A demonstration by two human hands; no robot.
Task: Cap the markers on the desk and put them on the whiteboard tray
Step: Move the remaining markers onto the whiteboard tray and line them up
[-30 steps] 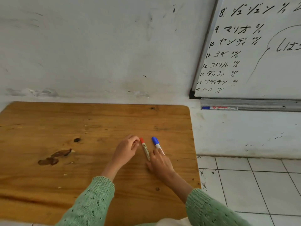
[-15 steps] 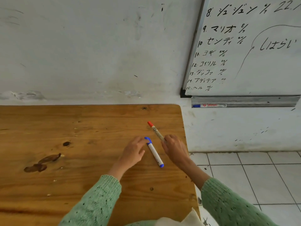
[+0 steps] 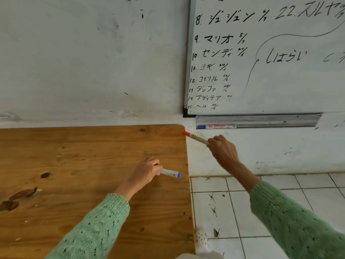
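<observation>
My right hand (image 3: 223, 153) grips the red-capped marker (image 3: 196, 137) by its rear end, off the desk's right edge and just below the left end of the whiteboard tray (image 3: 270, 120). Its red cap points up-left. My left hand (image 3: 146, 171) is closed around the blue marker (image 3: 170, 173) on the wooden desk (image 3: 84, 165) near the right edge. Only the marker's white barrel and blue end stick out to the right; its cap end is hidden in the hand. Another marker with a blue cap (image 3: 216, 126) lies in the tray's left end.
The whiteboard (image 3: 270, 62) with black handwriting hangs on the white wall above the tray. White floor tiles (image 3: 242, 212) lie to the right of the desk. Dark knots and stains mark the desk's left part.
My right hand has carried the red marker up and right, from above the desk to beyond its corner near the tray. My left hand has taken hold of the blue marker, which lay free before.
</observation>
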